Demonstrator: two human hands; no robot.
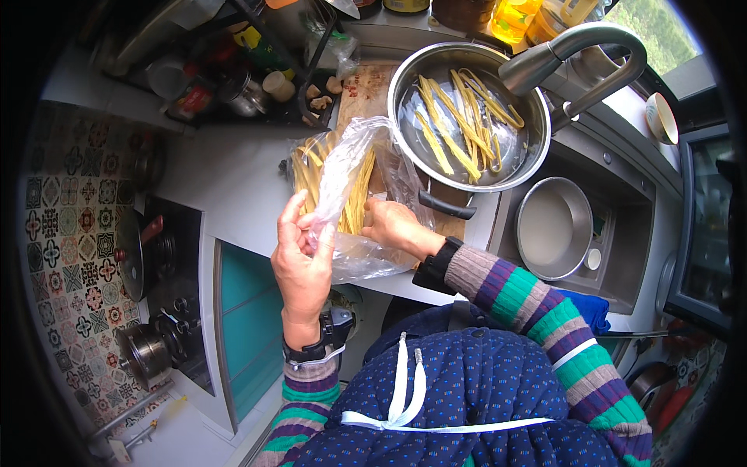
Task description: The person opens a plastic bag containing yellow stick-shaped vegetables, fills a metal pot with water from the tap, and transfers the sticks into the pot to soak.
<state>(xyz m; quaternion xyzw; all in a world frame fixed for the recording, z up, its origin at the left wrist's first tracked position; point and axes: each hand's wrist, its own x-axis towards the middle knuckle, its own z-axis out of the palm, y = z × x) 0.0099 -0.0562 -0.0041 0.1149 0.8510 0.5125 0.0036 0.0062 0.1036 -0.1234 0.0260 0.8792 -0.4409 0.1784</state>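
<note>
A clear plastic bag (356,154) lies on the counter with dried yellow sticks, perhaps tofu skin (354,201), inside. My left hand (303,260) grips the bag's near left edge between thumb and fingers. At the bag's opening, my right hand (394,225) reaches in beside the sticks; its fingertips are partly hidden, so whether they hold one cannot be told. Just beyond stands a wide steel pot (545,146) with black handles, where several loose yellow strips (467,125) lie in what looks like water.
Under the pot and bag is a wooden cutting board (365,96). A faucet (607,44) arches over the pot's right side. The sink (630,251) holds a metal bowl (548,227) of cloudy liquid and a small white cup (593,258). Ginger pieces (320,103) lie beyond the bag.
</note>
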